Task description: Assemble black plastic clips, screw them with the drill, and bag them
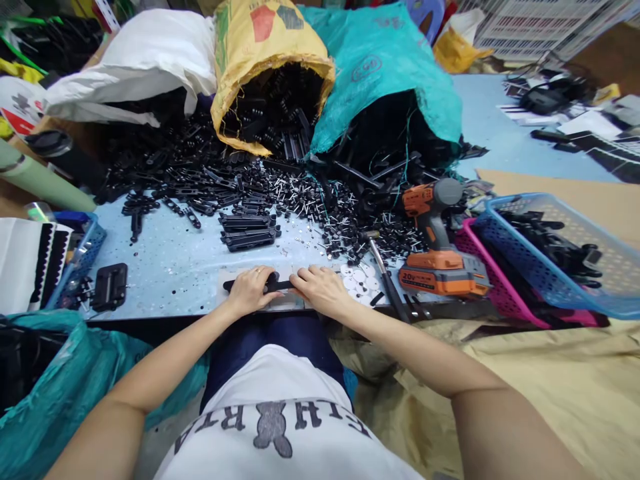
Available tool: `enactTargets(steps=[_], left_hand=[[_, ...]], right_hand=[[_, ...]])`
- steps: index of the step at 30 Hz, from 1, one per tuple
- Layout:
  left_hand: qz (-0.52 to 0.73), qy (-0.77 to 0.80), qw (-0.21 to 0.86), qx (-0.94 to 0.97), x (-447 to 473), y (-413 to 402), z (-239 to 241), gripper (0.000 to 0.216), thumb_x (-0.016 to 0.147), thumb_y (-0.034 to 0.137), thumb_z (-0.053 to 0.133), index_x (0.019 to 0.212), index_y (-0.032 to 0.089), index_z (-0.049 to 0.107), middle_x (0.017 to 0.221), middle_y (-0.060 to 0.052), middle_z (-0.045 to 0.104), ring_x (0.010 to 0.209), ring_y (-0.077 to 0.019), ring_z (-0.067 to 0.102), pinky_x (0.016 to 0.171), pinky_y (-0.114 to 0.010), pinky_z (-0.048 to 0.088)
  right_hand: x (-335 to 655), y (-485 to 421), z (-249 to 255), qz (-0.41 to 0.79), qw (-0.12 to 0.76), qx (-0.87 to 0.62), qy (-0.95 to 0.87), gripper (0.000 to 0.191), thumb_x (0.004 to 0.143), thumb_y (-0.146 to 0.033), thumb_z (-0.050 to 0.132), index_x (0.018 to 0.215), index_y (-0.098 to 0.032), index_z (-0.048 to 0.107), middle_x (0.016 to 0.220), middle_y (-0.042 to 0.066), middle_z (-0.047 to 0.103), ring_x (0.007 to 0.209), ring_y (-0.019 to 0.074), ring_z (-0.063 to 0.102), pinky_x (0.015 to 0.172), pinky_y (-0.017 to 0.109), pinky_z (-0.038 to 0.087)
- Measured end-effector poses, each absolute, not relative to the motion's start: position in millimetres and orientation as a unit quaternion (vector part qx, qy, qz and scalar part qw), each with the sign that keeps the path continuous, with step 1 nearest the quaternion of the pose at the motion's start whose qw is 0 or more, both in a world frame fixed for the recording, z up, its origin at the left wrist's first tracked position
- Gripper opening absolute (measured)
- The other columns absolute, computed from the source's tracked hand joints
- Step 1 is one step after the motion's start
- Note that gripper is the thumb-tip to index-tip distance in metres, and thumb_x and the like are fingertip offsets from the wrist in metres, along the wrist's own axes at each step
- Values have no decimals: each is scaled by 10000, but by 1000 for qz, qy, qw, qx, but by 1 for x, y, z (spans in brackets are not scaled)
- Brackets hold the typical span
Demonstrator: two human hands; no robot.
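Note:
At the front edge of the blue table, my left hand (249,291) is closed around a long black plastic part (286,285). My right hand (320,289) grips the other end of the same part, its fingers bent over it. A round black knob stands up from the part beside my left fingers. Under both hands lies a flat pale plate (280,301). Ahead of my left hand is a small stack of long black plastic bars (249,232). Just right of my right hand, white discs (361,280) are spread on the table.
An orange cordless drill (434,247) and a hammer (387,277) lie to the right, beside blue (560,220) and pink baskets. Screws (300,197) and black parts are heaped before white, yellow (275,40) and teal sacks. A black square piece (110,287) lies left.

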State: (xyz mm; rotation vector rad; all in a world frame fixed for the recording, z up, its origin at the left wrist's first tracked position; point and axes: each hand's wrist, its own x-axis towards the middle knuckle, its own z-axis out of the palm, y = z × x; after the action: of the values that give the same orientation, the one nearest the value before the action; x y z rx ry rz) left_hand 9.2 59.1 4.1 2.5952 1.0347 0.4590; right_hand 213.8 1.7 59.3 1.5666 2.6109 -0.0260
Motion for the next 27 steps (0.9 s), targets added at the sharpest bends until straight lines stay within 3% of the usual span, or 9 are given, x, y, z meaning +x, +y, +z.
enactTargets(steps=[8,12,15,19,24,27], left_hand=[[105,331,164,923,27,67,13,545,792,586,522,1137,166,489,1037,-105,609,1002,-250,552,825,-347,429],[121,322,119,931,86,109,26,362,911,320,413,1240,174,451,1212,-124,537,1138,-252,453,908,-382,371],[105,450,94,882,130,155,28,320,880,99,361,1148,114,536,1141,-175,563,1075,-264,479,855,-398,376],[106,496,95,857,157,193,21,290,831,0,346,955,-5,608,996,-251,594,995,-293,510,827,-435,365],[139,466,89,869,143,188,28,264,868,62,358,960,29,604,1032,-218,587,1022,-268,507,848,-385,364],[256,470,194,822,105,168,39,201,889,220,442,968,108,589,977,-129,616,918,-207,558,799,-324,409]], right_hand=[[238,15,43,-50,9,494,868,393,943,-468,317,1014,-187,582,929,79,596,841,174,532,667,275,338],[260,3,18,-68,-31,525,848,400,929,-477,355,1001,-176,607,937,72,610,862,169,540,733,274,371],[273,0,16,-58,-46,555,829,379,930,-454,368,1045,-182,605,1002,78,614,932,178,527,795,281,377],[281,30,27,6,-48,651,757,346,945,-348,363,1155,-149,553,1111,116,585,999,202,494,849,295,370],[282,87,30,0,37,709,704,270,893,-167,398,1081,-115,584,1048,160,597,1011,242,505,825,334,372],[280,88,31,-32,-11,714,699,280,884,-144,389,1076,-104,589,1073,153,584,946,208,553,786,297,398]])
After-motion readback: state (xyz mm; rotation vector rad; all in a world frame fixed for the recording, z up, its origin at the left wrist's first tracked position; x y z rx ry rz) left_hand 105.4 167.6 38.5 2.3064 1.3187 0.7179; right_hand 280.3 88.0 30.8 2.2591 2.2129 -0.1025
